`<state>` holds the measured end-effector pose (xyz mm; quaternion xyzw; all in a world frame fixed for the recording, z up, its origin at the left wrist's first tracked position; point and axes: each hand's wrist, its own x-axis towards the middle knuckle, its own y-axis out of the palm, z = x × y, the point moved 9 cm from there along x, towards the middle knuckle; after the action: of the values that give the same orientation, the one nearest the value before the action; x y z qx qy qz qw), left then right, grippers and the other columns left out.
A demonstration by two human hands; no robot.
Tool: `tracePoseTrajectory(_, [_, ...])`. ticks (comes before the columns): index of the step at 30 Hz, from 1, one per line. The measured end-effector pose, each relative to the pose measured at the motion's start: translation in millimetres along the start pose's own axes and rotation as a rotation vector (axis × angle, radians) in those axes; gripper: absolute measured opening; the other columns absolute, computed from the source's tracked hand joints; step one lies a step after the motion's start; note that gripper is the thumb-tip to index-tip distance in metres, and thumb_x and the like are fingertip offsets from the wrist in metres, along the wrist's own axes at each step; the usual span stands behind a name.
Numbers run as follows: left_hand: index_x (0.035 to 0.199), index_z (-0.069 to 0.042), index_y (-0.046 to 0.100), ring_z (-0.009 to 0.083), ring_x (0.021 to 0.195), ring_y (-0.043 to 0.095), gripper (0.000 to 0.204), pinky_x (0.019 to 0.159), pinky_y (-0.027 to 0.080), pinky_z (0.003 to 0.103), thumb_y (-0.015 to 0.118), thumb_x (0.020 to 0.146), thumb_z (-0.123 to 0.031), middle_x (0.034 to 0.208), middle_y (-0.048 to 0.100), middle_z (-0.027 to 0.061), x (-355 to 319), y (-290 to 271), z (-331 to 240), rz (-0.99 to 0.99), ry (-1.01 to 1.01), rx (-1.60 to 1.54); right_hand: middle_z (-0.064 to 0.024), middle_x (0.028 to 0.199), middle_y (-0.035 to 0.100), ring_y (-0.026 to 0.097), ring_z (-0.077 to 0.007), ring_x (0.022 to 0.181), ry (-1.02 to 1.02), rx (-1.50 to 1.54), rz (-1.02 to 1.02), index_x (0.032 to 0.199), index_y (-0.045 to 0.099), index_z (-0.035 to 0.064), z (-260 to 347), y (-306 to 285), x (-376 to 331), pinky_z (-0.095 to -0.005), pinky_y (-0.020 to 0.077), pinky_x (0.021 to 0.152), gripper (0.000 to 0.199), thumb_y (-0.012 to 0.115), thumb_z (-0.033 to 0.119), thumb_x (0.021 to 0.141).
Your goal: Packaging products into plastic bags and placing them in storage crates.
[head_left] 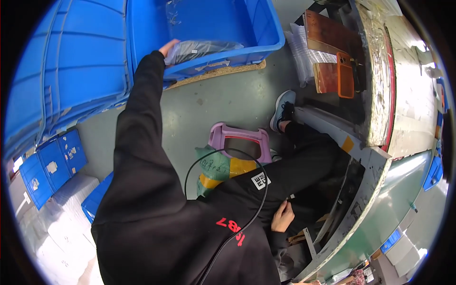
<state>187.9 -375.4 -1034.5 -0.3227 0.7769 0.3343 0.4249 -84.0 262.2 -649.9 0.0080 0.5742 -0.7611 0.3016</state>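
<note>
Evidently the left hand (pixel 169 47) is sitting at the far left, its fingers touching the left end of a clear plastic package (pixel 206 52) with dark contents; whether they are grasping it or only resting there, I cannot tell; the package is lying inside the blue crate (pixel 213 19), along its near wall, its long axis running left to right, so its length is extending rightward from that hand; the right hand (pixel 282 217) is resting near and right, well apart from the package, fingers bending beside a tiny whitish thing (pixel 291 196); whether it is holding anything, I cannot tell; as for labels, a small white sticker (pixel 194 51) is showing on the package, too small for reading; a torn pale label (pixel 218 63) is clinging to the crate's near wall; red figures (pixel 230 228) are marking the black sweatshirt (pixel 152 223), and a white patch (pixel 260 181) is bearing bold dark letters; dark handwriting is crossing a green parcel (pixel 213 164) banded with yellow tape (pixel 241 166); pale labels are dotting the blue boxes (pixel 52 166) at the left, illegibly
</note>
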Motion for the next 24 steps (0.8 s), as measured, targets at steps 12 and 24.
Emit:
tracePoseTrajectory(12, [0.129,-0.006,0.058,0.0366,0.127,0.050,0.052,0.101,0.044,0.047,0.055,0.082,-0.030,0.134,0.055,0.0221,-40.1,28.7,-101.8,-0.668,-0.094,1.260,-0.0275,0.062,0.046,0.038,-0.0419,0.054,0.153,0.023,-0.038,0.077,0.049,-0.0071,-4.5,6.5,-15.4,-0.0428,0.0339,0.051,0.037,0.045,0.020,0.101])
tracePoseTrajectory(24, [0.141,-0.008,0.047,0.0341,0.126,0.051,0.084,0.101,0.045,0.044,0.071,0.069,-0.043,0.139,0.052,0.0191,-25.6,31.2,-59.4,-0.288,-0.153,1.617,-0.0286,0.063,0.046,0.044,-0.0446,0.056,0.100,0.164,0.036,0.074,0.046,-0.0056,0.9,20.6,-10.0,-0.0451,0.0348,0.052,0.036,0.045,0.019,0.100])
